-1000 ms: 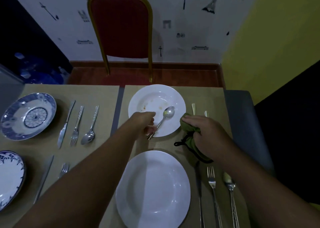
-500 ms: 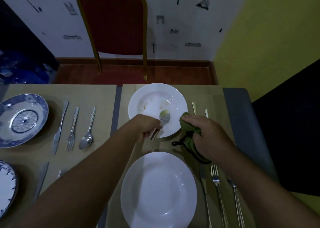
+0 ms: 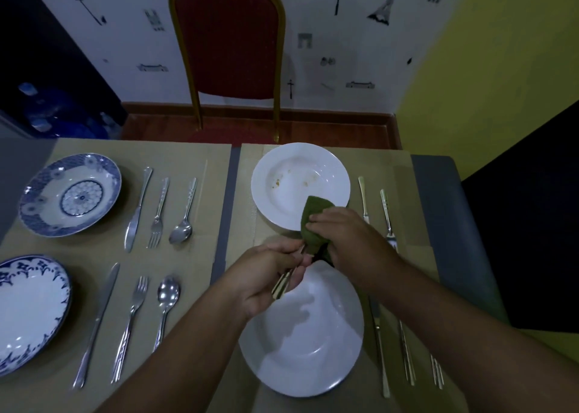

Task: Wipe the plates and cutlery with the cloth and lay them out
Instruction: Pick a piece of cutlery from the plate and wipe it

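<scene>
The spoon (image 3: 281, 284) is now off the stained far plate (image 3: 266, 174) and held just this side of it, handle gripped in my left hand (image 3: 266, 279), while my right hand (image 3: 344, 240) pinches the cloth (image 3: 313, 218) round its bowl, so wiping starts.

Above the surface (image 3: 175, 265), the left hand (image 3: 266, 274) grips a spoon (image 3: 283, 282) by its handle while the right hand (image 3: 347, 240) wraps the green cloth (image 3: 313, 221) round its bowl, between two white plates (image 3: 300, 343).
</scene>
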Motion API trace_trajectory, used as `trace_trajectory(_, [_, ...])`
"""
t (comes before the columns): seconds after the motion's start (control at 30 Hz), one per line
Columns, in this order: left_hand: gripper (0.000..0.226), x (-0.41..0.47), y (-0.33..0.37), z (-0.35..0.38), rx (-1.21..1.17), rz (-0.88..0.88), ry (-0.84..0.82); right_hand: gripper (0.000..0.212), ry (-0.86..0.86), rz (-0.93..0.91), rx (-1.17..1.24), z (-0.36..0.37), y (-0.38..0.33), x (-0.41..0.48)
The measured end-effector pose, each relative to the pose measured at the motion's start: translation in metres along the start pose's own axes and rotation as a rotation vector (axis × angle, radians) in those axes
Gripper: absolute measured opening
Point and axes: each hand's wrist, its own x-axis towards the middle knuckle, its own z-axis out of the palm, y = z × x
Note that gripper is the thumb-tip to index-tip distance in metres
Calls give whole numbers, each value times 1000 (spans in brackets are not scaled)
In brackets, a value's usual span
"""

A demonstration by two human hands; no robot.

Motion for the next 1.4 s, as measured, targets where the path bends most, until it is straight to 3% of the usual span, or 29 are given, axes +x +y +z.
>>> trace_trajectory(0.23, [39, -12, -7, -11, -17, -31, -54, 41, 34, -59, 1, 13, -23, -15])
trace_trajectory(0.4, [34, -14, -14, -18, -40, -27, -9, 47, 41, 93, 34, -7, -11, 2])
trace_trajectory(0.53, [22, -12, -20, -14, 79, 9, 111, 50, 157, 126, 28, -36, -26, 0])
trace_trajectory(0.67, [23, -8, -25, -4, 208, 159, 265, 53, 151, 74, 23, -28, -32, -14])
trace_trajectory(0.9, [25, -16, -21, 9, 190, 183, 171, 50, 41, -102, 27, 4, -35, -28])
trace_trajectory(1.07, [21, -19, -26, -3, 144, 181, 184, 52, 25, 28, 79, 5, -22, -3])
trace_trajectory(1.23, [23, -22, -31, -10, 295, 209, 154, 44, -12, -101, 39, 10, -41, -26])
trace_trajectory(1.3, [21, -22, -35, -12, 343, 224, 177, 31, -47, -43, 123, -4, -39, -18])
trace_trajectory(1.4, [16, -26, -38, -12, 337, 220, 186, 33, -27, 120, 214, -31, -26, -7])
